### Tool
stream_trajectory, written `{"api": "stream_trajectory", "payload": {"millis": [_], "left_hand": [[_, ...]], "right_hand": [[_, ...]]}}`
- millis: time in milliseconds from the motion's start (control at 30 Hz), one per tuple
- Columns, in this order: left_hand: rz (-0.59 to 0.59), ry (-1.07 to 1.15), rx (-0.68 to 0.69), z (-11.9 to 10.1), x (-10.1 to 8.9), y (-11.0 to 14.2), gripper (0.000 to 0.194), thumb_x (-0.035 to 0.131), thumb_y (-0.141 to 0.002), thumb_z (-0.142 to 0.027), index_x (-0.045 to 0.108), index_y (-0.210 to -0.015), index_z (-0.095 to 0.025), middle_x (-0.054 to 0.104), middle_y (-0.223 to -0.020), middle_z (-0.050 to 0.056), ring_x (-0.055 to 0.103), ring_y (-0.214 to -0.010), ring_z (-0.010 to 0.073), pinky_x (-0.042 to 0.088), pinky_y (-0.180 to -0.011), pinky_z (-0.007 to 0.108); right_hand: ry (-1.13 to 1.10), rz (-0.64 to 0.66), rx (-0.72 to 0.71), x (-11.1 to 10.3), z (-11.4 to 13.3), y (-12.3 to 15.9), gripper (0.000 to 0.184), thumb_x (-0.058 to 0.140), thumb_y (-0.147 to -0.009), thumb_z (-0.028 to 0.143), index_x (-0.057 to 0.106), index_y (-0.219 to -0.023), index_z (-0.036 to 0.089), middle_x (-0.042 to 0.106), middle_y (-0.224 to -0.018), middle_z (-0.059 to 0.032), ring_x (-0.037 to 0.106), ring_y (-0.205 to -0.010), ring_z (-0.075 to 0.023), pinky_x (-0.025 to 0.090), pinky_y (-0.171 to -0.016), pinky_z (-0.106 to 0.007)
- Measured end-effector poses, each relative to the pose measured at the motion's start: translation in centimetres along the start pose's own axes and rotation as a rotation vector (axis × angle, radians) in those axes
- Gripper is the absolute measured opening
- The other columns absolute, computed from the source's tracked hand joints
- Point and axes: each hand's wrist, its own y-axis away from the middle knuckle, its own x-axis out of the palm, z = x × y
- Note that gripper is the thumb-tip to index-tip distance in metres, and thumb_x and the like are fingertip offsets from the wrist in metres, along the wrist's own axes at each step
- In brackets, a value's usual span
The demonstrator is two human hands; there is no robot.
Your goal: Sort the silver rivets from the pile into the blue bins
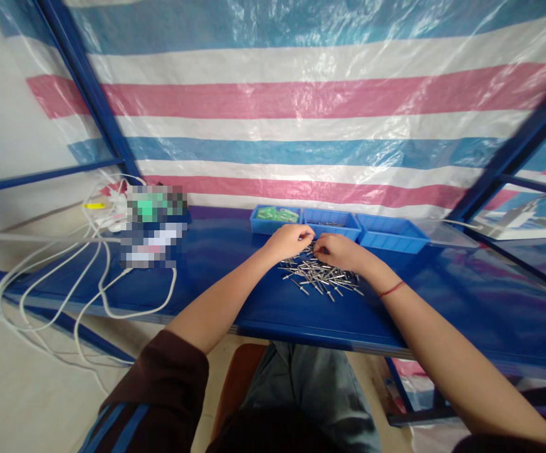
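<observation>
A few thin pieces (328, 224) lie in the middle blue plastic bin (333, 216), but a heap of slender silver metal rivets (323, 277) remains on the blue table (226, 264), left hand (292, 238) and right hand (336, 250) curled beside it (pinching any, I cannot tell).

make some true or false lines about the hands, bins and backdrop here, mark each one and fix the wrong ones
1. The left hand and right hand are close together at the pile of metal pins. True.
2. A red cord circles the left wrist. False: it is near the right wrist.
3. Three blue bins stand in a row beyond the pile. True.
4. The green pieces lie in the right bin. False: they are in the left bin.
5. White cables run left of the bins. True.
6. The backdrop sheet is plain white. False: it has blue, white and red stripes.
</observation>
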Motion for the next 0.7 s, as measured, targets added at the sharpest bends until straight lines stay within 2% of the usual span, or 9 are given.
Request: {"api": "stream_trajectory", "payload": {"millis": [100,300,500,700], "left_hand": [[0.015,-0.015,0.002,-0.1,-0.1,0.1,0.022,0.050,-0.086,-0.023,0.070,-0.094,-0.018,0.071,-0.084,0.003,0.060,-0.070,0.0135,0.043,-0.067,0.025],[0.021,-0.024,0.005,0.0,-0.1,0.1,0.022,0.050,-0.085,-0.022,0.070,-0.093,-0.018,0.071,-0.085,0.003,0.061,-0.071,0.0140,0.042,-0.067,0.026],[0.033,-0.028,0.027,0.1,0.0,0.1,0.023,0.050,-0.085,-0.022,0.071,-0.092,-0.018,0.071,-0.085,0.003,0.061,-0.073,0.0144,0.043,-0.068,0.026],[0.038,-0.028,0.023,0.1,0.0,0.1,0.022,0.050,-0.085,-0.022,0.071,-0.092,-0.018,0.071,-0.084,0.003,0.061,-0.073,0.0147,0.042,-0.068,0.026]], "right_hand": [[0.032,-0.004,0.025,0.1,0.4,0.2,0.019,0.048,-0.084,0.015,0.066,-0.077,0.015,0.062,-0.083,-0.0101,0.058,-0.076,-0.0190,0.041,-0.073,-0.028],[0.058,0.034,0.073,-0.3,0.8,0.3,0.014,0.052,-0.083,0.014,0.065,-0.078,0.015,0.063,-0.086,-0.0113,0.059,-0.079,-0.0209,0.041,-0.074,-0.029],[0.156,0.083,0.095,-0.1,1.3,0.0,0.022,0.044,-0.089,0.015,0.064,-0.081,0.013,0.063,-0.088,-0.0151,0.060,-0.081,-0.0222,0.042,-0.074,-0.030],[0.105,0.085,0.105,-0.5,1.2,0.3,0.016,0.049,-0.084,0.015,0.065,-0.081,0.014,0.063,-0.091,-0.0132,0.061,-0.082,-0.0214,0.042,-0.076,-0.029]]}}
